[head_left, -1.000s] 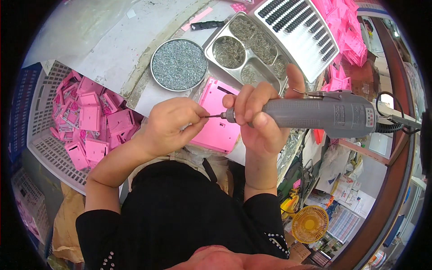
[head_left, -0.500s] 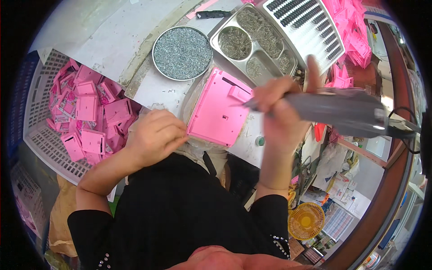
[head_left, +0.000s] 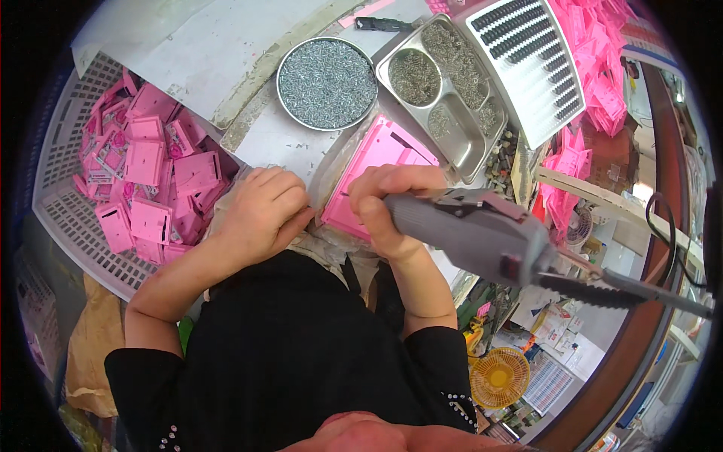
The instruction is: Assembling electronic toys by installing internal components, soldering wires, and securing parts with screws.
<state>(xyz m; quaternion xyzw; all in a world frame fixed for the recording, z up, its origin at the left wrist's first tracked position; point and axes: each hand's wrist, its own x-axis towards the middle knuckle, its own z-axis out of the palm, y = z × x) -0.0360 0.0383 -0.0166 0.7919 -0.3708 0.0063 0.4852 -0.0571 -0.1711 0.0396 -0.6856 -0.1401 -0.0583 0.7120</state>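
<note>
Right hand (head_left: 392,207) clamped shut round grey electric screwdriver (head_left: 471,230), swung off left hand's fingertips, tip down on pink plastic housing (head_left: 376,169) at bench edge. Left hand (head_left: 263,211) loosely curled, nothing visible in it, withdrawn beside housing; looked like screw placed, driving begun. White worktop (head_left: 188,53): round screw dish (head_left: 326,83), compartment tray (head_left: 440,94), white crate (head_left: 68,218) of pink parts
</note>
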